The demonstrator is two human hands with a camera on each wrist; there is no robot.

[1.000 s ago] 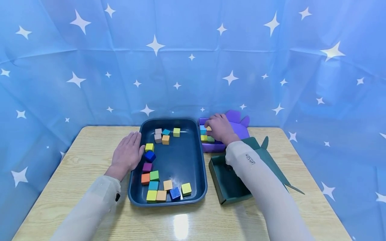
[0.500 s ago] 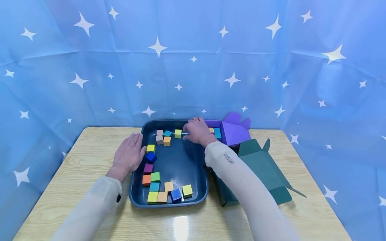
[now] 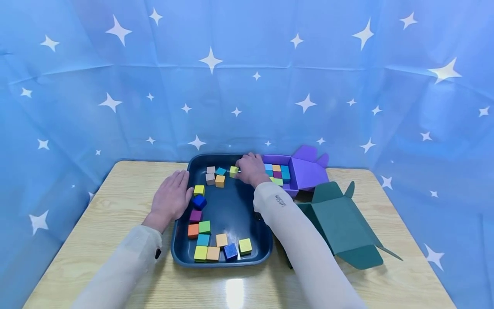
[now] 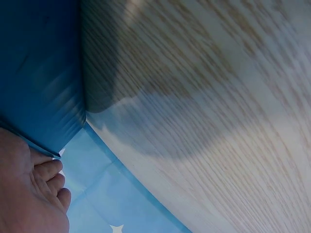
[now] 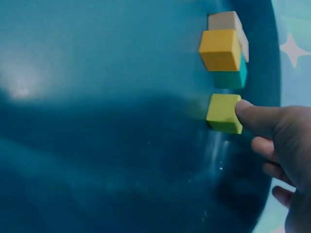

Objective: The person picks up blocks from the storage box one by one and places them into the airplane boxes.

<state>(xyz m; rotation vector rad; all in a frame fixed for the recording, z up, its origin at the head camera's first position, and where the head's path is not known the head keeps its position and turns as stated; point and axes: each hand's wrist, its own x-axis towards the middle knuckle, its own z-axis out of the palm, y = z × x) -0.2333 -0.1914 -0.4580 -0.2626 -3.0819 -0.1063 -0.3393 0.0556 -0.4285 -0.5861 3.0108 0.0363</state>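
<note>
In the head view, a dark blue tray holds several coloured wooden cubes. My left hand lies with straight fingers along its left rim; in the left wrist view this hand is against the tray's outer wall. Inside the tray's far right part, my right hand reaches to a yellow-green cube. Its thumb meets the edge of that cube in the right wrist view. The index finger is hidden there, so a pinch is not certain. The cube appears to sit on the tray floor.
An orange cube, a teal cube and two pale cubes sit left of the yellow-green one. A purple box with several cubes stands right of the tray. Nearer, a green box has its lid laid back, partly behind my right sleeve.
My right hand has moved left from the purple box into the tray and up to the yellow-green cube. The left hand stays at the rim. The head view has shifted slightly.
</note>
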